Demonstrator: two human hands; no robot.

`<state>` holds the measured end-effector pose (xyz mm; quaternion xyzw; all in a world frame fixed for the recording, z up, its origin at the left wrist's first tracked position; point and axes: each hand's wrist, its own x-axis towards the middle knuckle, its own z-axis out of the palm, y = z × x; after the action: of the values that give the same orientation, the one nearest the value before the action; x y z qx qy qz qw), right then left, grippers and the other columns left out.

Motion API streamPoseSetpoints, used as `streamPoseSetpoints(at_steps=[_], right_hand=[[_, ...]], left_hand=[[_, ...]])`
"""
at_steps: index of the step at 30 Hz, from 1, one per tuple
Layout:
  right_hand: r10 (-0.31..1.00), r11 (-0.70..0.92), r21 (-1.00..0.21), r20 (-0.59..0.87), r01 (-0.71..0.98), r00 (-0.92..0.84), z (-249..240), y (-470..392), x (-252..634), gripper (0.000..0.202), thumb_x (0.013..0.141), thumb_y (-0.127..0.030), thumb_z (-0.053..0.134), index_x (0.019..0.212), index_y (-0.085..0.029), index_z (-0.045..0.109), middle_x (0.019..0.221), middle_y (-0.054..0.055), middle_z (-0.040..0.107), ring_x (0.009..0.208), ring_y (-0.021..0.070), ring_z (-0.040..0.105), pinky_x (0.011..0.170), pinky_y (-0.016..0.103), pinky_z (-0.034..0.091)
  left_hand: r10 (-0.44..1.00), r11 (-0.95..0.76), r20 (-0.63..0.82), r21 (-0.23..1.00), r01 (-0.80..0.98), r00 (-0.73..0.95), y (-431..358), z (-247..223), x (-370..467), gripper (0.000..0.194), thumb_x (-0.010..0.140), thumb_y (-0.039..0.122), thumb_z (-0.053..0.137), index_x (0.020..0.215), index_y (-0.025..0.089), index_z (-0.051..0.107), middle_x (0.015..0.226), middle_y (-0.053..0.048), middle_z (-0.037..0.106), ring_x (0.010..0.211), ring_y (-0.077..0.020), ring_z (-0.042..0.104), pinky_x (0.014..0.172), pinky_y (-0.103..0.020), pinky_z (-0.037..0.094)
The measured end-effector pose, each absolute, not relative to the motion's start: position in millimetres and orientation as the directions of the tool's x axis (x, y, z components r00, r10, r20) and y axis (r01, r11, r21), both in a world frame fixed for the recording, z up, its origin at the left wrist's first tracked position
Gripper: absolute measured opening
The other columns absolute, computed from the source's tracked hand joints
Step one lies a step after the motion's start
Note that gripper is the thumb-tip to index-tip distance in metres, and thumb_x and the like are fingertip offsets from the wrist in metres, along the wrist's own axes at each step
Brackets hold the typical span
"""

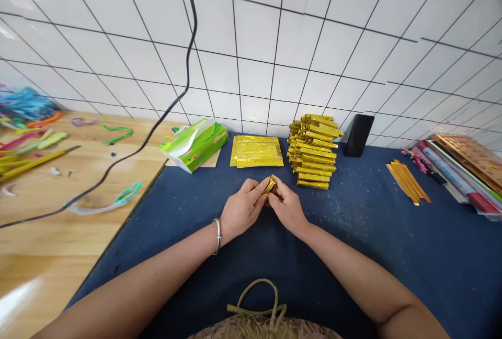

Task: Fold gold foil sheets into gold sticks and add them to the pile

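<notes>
Between my two hands is a small folded piece of gold foil paper (270, 185), pinched by the fingertips above the blue tabletop (176, 198). My left hand (243, 208), with a silver bangle at the wrist, grips its left side. The fingers of my right hand (288, 207) close on its right side. Just beyond the hands lie flat gold foil sheets (257, 151). To their right rises a tall pile of folded gold strips (314, 153). The fingers partly hide the held piece.
A green tissue pack (200, 145) and an upright black object (358, 135) stand near the tiled wall. Orange-gold strips (408, 181) and stacked books or papers (463, 171) lie right. A black cable (147, 140) crosses the left, over a wooden table (39, 239) with colourful pipe-cleaner-like pieces.
</notes>
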<state>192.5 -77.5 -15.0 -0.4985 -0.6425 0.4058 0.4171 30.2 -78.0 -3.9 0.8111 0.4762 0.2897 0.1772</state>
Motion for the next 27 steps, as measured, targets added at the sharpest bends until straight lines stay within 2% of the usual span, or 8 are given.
streamPoseSetpoints(at_steps=[7, 17, 23, 27], right_hand=[[0.980, 0.170, -0.933, 0.127, 0.316, -0.152, -15, -78, 193, 0.052, 0.085, -0.026, 0.049, 0.136, -0.022, 0.041, 0.100, 0.004, 0.066, 0.084, 0.0166, 0.063, 0.077, 0.030, 0.053], [0.968, 0.228, -0.894, 0.167, 0.385, -0.185, -6, -76, 195, 0.049, 0.086, -0.026, 0.046, 0.134, -0.023, 0.044, 0.117, 0.004, 0.061, 0.098, 0.0181, 0.061, 0.088, 0.033, 0.049], [0.966, 0.225, -0.883, 0.146, 0.412, -0.214, -5, -76, 197, 0.052, 0.086, -0.030, 0.048, 0.137, -0.022, 0.040, 0.103, 0.003, 0.065, 0.085, 0.0164, 0.061, 0.083, 0.031, 0.051], [0.965, 0.218, -0.890, 0.135, 0.400, -0.224, -9, -74, 199, 0.054, 0.085, -0.033, 0.051, 0.137, -0.022, 0.040, 0.097, 0.002, 0.065, 0.081, 0.0156, 0.060, 0.079, 0.030, 0.052]], left_hand=[[0.883, -0.469, 0.279, 0.577, 0.668, 0.378, -75, -5, 28, 0.046, 0.094, 0.032, 0.036, 0.140, 0.030, 0.033, 0.102, -0.005, 0.050, 0.089, -0.0150, 0.056, 0.083, -0.029, 0.049], [0.842, -0.524, 0.285, 0.636, 0.567, 0.458, -64, -1, 19, 0.046, 0.094, 0.032, 0.035, 0.140, 0.027, 0.033, 0.093, -0.004, 0.051, 0.083, -0.0148, 0.055, 0.079, -0.028, 0.047], [0.827, -0.528, 0.323, 0.728, 0.438, 0.460, -57, 3, 17, 0.040, 0.093, 0.031, 0.039, 0.132, 0.024, 0.043, 0.099, -0.004, 0.058, 0.089, -0.0155, 0.055, 0.083, -0.029, 0.045], [0.840, -0.481, 0.279, 0.780, 0.400, 0.466, -55, 6, 15, 0.038, 0.092, 0.032, 0.043, 0.128, 0.021, 0.046, 0.090, -0.002, 0.059, 0.076, -0.0124, 0.054, 0.073, -0.025, 0.046]])
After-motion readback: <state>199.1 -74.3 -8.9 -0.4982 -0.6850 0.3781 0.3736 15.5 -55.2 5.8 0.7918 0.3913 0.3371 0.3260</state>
